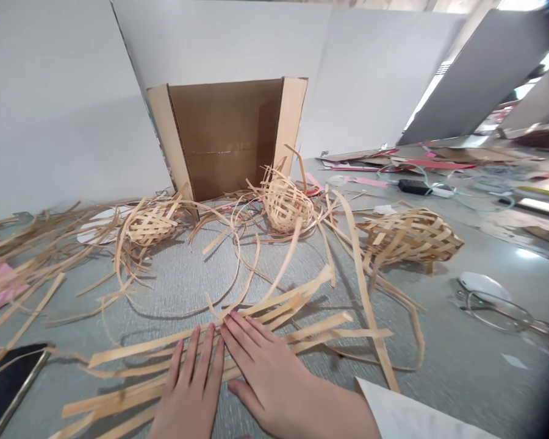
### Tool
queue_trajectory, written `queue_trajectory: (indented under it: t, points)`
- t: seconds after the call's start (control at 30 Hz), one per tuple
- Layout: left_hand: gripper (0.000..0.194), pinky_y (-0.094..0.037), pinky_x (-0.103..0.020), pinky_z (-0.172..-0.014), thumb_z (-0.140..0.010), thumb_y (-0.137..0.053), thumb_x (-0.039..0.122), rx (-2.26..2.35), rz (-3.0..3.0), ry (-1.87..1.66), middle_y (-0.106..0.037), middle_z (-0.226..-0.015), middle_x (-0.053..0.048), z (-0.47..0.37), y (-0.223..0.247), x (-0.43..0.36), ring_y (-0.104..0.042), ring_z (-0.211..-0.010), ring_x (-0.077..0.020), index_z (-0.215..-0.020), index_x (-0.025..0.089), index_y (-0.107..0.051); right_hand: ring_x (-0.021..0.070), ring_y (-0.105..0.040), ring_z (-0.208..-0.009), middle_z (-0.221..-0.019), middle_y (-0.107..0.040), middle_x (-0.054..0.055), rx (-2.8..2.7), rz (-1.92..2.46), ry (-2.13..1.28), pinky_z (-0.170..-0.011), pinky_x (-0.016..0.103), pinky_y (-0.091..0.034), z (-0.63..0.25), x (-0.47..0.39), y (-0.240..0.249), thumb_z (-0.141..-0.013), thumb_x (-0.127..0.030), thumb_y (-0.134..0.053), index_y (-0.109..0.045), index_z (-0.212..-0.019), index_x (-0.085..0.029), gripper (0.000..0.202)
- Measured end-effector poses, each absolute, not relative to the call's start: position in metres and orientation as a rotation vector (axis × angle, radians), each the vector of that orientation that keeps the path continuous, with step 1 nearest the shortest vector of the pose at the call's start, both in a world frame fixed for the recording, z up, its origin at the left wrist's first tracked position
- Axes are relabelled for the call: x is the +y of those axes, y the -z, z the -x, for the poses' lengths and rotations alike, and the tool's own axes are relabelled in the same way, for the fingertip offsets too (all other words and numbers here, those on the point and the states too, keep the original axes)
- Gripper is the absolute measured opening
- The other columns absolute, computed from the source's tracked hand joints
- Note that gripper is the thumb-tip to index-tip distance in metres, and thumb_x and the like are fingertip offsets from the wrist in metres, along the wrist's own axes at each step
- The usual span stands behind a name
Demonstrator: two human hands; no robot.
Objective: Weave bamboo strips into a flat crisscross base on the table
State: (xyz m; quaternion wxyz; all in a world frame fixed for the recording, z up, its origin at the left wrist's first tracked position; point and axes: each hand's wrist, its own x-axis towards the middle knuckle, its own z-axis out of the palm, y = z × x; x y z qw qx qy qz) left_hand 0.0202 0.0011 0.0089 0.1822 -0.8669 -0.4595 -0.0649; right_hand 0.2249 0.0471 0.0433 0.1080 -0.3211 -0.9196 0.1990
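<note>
Several flat bamboo strips (pixel 132 352) lie side by side across the grey table, fanning out to both sides. My left hand (pixel 192 384) rests flat on them with its fingers stretched out. Pressed onto the same strips is my right hand (pixel 265 366), its fingers straight and pointing up and left, touching the left fingertips. The middle of the strips is hidden under both hands. Beyond them stand three partly woven bamboo pieces: a small one (pixel 150 222) at the left, a rounded one (pixel 286 204) in the middle and a long one (pixel 414 235) at the right.
An open cardboard box (pixel 229 134) stands against white panels at the back. A phone (pixel 13 384) lies at lower left, near pink paper (pixel 0 283). Glasses (pixel 501 314) and a white mouse (pixel 484 285) are at right. A black adapter (pixel 414 186) with a cable lies farther back.
</note>
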Motion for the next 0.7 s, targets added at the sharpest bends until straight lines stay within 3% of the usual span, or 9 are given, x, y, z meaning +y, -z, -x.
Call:
queue_trajectory:
  t: [0.13, 0.23, 0.33, 0.4, 0.53, 0.6, 0.7]
  points:
    - [0.101, -0.022, -0.045, -0.104, -0.078, -0.036, 0.074, -1.255, 2.414, 0.23, -0.048, -0.138, -0.018, -0.024, -0.015, 0.003, -0.047, -0.123, -0.0366, -0.148, 0.011, 0.001, 0.0222, -0.008, -0.141, -0.152, -0.014, 0.01, -2.726, 0.937, -0.599, -0.117, 0.039, -0.01, -0.223, 0.049, -0.042, -0.096, -0.04, -0.034, -0.022, -0.147, -0.01, 0.06]
    - [0.097, -0.036, -0.038, -0.096, -0.084, -0.038, 0.067, -1.205, 2.343, 0.336, -0.057, -0.129, -0.018, -0.028, -0.037, 0.005, -0.056, -0.115, -0.031, -0.148, 0.003, -0.002, 0.023, -0.009, -0.141, -0.152, -0.015, 0.01, -2.729, 0.917, -0.623, -0.116, 0.039, -0.01, -0.223, 0.05, -0.041, -0.096, -0.039, -0.034, -0.022, -0.147, -0.01, 0.06]
    - [0.07, -0.045, -0.027, -0.087, -0.093, -0.038, 0.044, -1.164, 2.335, 0.404, -0.065, -0.12, -0.01, -0.034, -0.071, 0.01, -0.063, -0.105, -0.02, -0.148, 0.006, -0.015, 0.0244, -0.012, -0.141, -0.151, -0.018, 0.013, -2.698, 0.917, -0.64, -0.116, 0.039, -0.011, -0.223, 0.049, -0.041, -0.096, -0.04, -0.033, -0.026, -0.145, -0.007, 0.06]
    - [0.053, -0.049, -0.029, -0.083, -0.095, -0.037, 0.029, -1.152, 2.322, 0.431, -0.068, -0.115, -0.006, -0.041, -0.089, 0.017, -0.066, -0.099, -0.019, -0.144, 0.013, -0.03, 0.0248, -0.014, -0.14, -0.15, -0.02, 0.015, -2.671, 0.915, -0.62, -0.116, 0.039, -0.011, -0.223, 0.049, -0.04, -0.096, -0.041, -0.033, -0.031, -0.143, -0.006, 0.059]
    - [0.044, -0.052, -0.04, -0.082, -0.083, -0.037, 0.005, -1.291, 2.298, 0.171, -0.065, -0.119, -0.011, -0.059, -0.098, 0.04, -0.062, -0.106, -0.0273, -0.12, 0.014, -0.059, 0.0264, -0.017, -0.14, -0.148, -0.026, 0.018, -2.66, 0.93, -0.568, -0.116, 0.04, -0.013, -0.222, 0.048, -0.039, -0.094, -0.045, -0.038, -0.037, -0.14, -0.004, 0.061]
    - [0.045, -0.051, -0.043, -0.084, -0.075, -0.04, -0.002, -1.371, 2.307, -0.027, -0.069, -0.109, -0.009, -0.065, -0.096, 0.052, -0.064, -0.101, -0.0282, -0.105, 0.017, -0.067, 0.0264, -0.016, -0.14, -0.148, -0.025, 0.018, -2.664, 0.934, -0.565, -0.116, 0.04, -0.014, -0.222, 0.048, -0.039, -0.094, -0.044, -0.038, -0.034, -0.142, -0.003, 0.062]
    - [0.033, -0.048, -0.046, -0.086, -0.074, -0.046, -0.001, -1.455, 2.308, -0.147, -0.071, -0.093, -0.006, -0.064, -0.1, 0.063, -0.064, -0.095, -0.0282, -0.079, 0.02, -0.07, 0.0242, -0.016, -0.14, -0.15, -0.022, 0.016, -2.65, 0.913, -0.571, -0.117, 0.037, -0.013, -0.224, 0.047, -0.042, -0.096, -0.042, -0.035, -0.029, -0.144, -0.004, 0.061]
